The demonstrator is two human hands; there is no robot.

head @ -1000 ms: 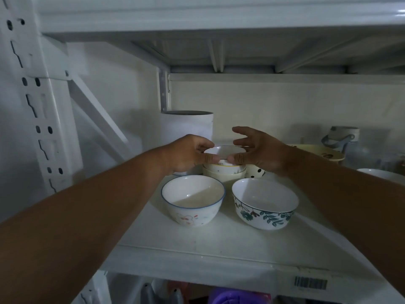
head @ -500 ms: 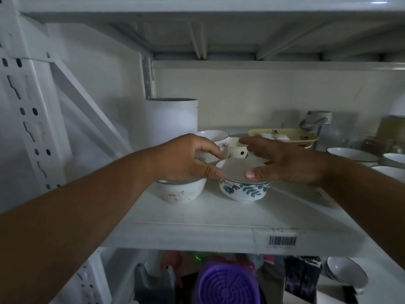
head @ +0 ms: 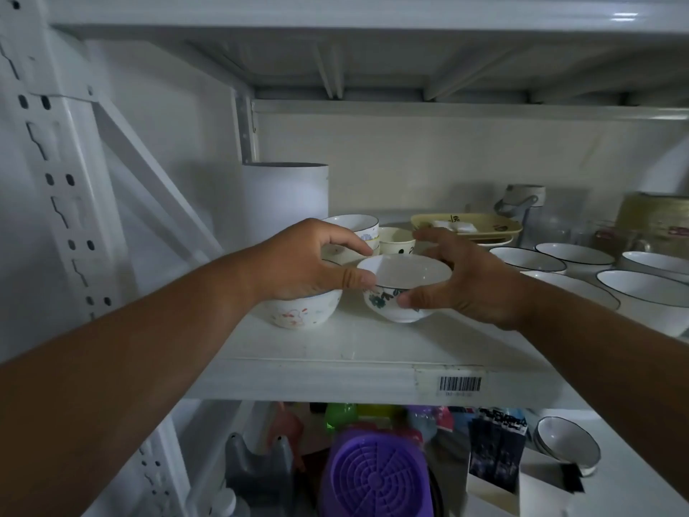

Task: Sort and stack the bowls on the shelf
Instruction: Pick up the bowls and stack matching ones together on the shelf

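White metal shelf (head: 335, 352) spanning the whole view, barcode label (head: 459, 384) stuck on its near edge. Tall white cylinder (head: 287, 195) standing far left on it, against the back wall. Shallow yellow tray (head: 466, 223) at the far middle, some small white pieces lying in it. Row of wide white bowls with dark rims (head: 641, 289) filling the right side of the shelf. Left hand (head: 305, 266) reaching in from the near left, fingers curled, thumb pressed against the left rim of the leaf-patterned bowl (head: 402, 289). Right hand (head: 466, 281) coming in from the near right, thumb under the bowl's right wall and fingers arched over its far rim, so grasping that bowl between both hands. Cannot tell whether the bowl rests on the shelf or sits just above it. White bowl with a red floral print (head: 302, 311) just left of it, partly beneath the left hand, upright on the shelf. Short stack of small bowls (head: 352, 233) behind the left hand's fingers, a cream cup with dark dots (head: 397, 240) touching or just beside it on the right. Purple round strainer (head: 376, 475) on the lower level, near the middle.
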